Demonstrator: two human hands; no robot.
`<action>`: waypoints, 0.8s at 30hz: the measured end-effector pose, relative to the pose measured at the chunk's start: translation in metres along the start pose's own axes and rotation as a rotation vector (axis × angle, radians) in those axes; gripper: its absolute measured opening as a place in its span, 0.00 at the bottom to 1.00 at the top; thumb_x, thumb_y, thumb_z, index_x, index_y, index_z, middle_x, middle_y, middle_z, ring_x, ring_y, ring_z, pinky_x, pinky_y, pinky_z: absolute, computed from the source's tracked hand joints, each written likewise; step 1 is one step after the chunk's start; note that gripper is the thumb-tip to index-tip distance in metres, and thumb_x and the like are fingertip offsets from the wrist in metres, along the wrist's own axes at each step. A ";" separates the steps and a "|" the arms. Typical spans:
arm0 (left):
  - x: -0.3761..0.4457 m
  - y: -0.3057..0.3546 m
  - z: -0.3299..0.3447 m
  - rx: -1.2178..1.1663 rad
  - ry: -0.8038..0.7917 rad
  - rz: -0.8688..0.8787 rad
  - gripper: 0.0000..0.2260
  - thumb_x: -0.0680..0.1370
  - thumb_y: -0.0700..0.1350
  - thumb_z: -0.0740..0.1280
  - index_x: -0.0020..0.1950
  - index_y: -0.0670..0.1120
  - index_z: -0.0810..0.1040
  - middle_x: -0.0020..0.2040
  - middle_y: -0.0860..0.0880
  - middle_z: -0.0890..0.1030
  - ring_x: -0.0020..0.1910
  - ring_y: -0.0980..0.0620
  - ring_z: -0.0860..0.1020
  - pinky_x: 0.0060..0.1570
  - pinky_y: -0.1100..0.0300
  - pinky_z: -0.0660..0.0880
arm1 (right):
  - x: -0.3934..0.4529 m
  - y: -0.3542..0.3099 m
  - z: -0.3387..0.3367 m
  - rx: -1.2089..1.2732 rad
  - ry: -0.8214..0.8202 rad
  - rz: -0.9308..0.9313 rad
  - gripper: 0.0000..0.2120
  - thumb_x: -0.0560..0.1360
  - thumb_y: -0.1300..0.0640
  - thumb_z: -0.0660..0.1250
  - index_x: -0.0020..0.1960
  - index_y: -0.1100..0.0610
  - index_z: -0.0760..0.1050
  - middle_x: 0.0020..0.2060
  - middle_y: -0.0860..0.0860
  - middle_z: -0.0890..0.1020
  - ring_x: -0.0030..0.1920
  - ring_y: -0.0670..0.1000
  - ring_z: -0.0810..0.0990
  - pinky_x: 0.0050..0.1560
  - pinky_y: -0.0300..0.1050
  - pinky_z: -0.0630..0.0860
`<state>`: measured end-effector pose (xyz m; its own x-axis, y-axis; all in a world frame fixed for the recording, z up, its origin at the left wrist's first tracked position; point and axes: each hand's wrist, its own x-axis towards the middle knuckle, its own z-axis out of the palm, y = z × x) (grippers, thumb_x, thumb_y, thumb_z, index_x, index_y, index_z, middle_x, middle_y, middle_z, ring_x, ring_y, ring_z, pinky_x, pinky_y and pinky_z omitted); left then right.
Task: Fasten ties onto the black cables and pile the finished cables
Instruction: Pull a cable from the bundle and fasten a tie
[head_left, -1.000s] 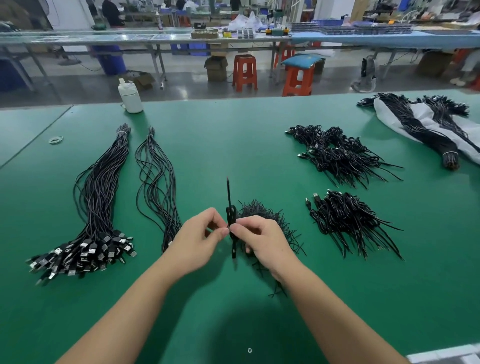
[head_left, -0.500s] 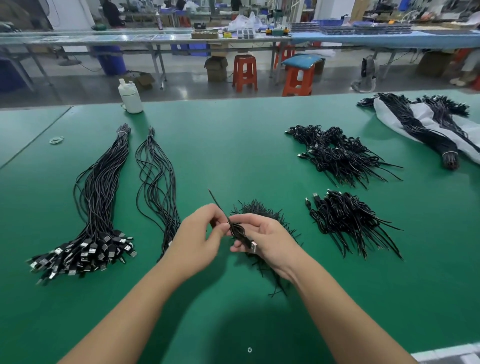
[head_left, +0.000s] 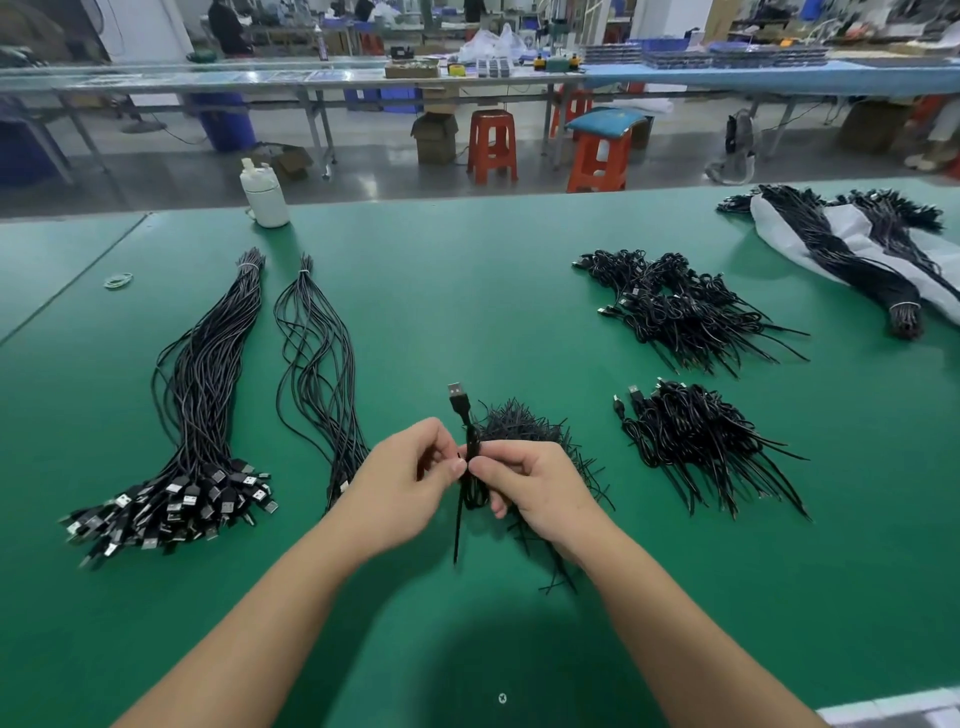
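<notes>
A folded black cable (head_left: 470, 453) stands upright between my hands, its USB plug (head_left: 457, 395) pointing up. My right hand (head_left: 540, 483) grips the folded cable. My left hand (head_left: 410, 478) pinches a black tie at the cable's middle; the tie's tail (head_left: 458, 530) hangs straight down. Behind my hands lies a heap of loose black ties (head_left: 524, 431). Two piles of tied cables lie to the right, a near pile (head_left: 696, 441) and a far pile (head_left: 680, 306). Long untied cables lie left in a thick bundle (head_left: 197, 405) and a thin bundle (head_left: 317, 364).
A white bottle (head_left: 265, 195) stands at the green table's far edge (head_left: 467, 200). A rubber band (head_left: 118, 280) lies far left. A white bag with more cable bundles (head_left: 852, 249) sits far right. Red stools stand beyond the table.
The cable has turned in my hands: the tie tail that pointed up now hangs down, and the USB plug now points up. Both hands stay in the same place.
</notes>
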<state>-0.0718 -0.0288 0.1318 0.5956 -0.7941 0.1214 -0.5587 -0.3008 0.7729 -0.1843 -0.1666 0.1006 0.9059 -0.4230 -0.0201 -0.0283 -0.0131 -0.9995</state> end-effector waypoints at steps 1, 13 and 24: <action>-0.002 0.000 0.000 0.091 0.027 0.085 0.10 0.78 0.41 0.68 0.40 0.51 0.71 0.32 0.58 0.74 0.32 0.58 0.69 0.35 0.66 0.64 | 0.000 -0.001 0.001 -0.014 -0.009 0.009 0.07 0.79 0.62 0.67 0.50 0.53 0.83 0.25 0.47 0.77 0.26 0.45 0.71 0.33 0.38 0.72; 0.000 -0.024 0.017 0.744 0.287 0.796 0.11 0.70 0.32 0.63 0.48 0.46 0.72 0.44 0.47 0.75 0.41 0.46 0.70 0.42 0.54 0.65 | -0.002 0.003 -0.016 0.128 -0.173 0.219 0.11 0.82 0.56 0.64 0.51 0.58 0.84 0.37 0.66 0.77 0.24 0.45 0.66 0.28 0.39 0.65; -0.001 -0.108 0.047 0.726 0.303 0.083 0.15 0.72 0.39 0.72 0.58 0.41 0.78 0.54 0.44 0.78 0.54 0.44 0.77 0.52 0.48 0.71 | 0.015 0.013 -0.100 -0.746 0.382 0.254 0.06 0.78 0.49 0.69 0.51 0.48 0.82 0.36 0.41 0.82 0.31 0.43 0.78 0.32 0.36 0.73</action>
<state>-0.0392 -0.0202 0.0187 0.6088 -0.6815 0.4061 -0.7827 -0.5995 0.1674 -0.2135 -0.2640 0.0899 0.6352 -0.7663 -0.0969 -0.6000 -0.4106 -0.6866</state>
